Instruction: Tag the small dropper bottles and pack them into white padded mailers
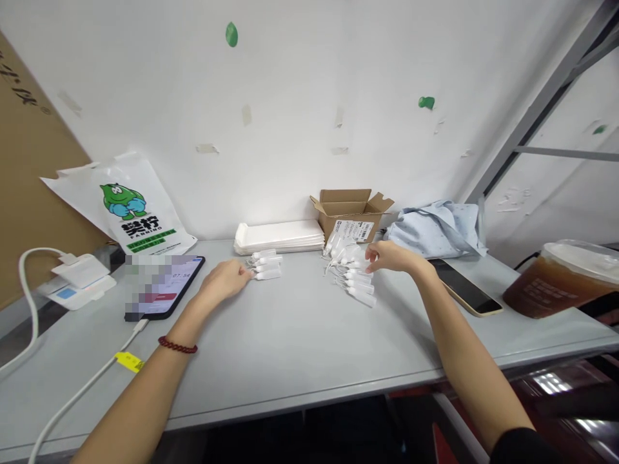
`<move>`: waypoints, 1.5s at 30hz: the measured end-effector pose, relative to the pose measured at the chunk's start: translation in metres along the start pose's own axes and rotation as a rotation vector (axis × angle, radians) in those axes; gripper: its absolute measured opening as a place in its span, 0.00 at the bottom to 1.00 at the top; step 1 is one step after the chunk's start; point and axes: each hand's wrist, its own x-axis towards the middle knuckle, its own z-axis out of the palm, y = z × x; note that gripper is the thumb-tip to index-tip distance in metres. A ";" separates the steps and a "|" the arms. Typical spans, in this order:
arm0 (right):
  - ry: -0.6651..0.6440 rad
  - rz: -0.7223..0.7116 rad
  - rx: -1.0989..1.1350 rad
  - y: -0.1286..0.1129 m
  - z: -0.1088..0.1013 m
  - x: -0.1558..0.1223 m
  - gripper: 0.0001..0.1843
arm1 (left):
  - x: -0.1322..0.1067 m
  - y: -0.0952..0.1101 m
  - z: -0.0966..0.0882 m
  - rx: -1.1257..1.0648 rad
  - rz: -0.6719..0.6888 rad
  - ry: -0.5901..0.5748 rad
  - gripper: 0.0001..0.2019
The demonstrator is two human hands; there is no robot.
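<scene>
Three small white tubes [267,265], each with a thin dark loop at its left end, lie in a short column on the grey table. My left hand [226,281] rests beside them, fingers pinched at the loop end of the nearest tube. A loose pile of several similar white tubes [349,261] lies further right, in front of the cardboard box. At the pile's right edge is my right hand [394,256], thumb and fingers curved round the end of one tube. The hand partly hides that tube.
Behind the tubes stand a stack of white padded envelopes [280,236] and an open cardboard box [351,216]. At left are a lit phone [176,283], a white charger [80,280] and a printed bag [138,206]. At right are a dark phone [467,287], a blue cloth bag [430,229] and a drink cup [546,283].
</scene>
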 end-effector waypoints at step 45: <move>0.157 -0.437 0.773 -0.083 0.050 -0.013 0.17 | -0.030 0.059 0.029 -0.812 0.063 -0.344 0.14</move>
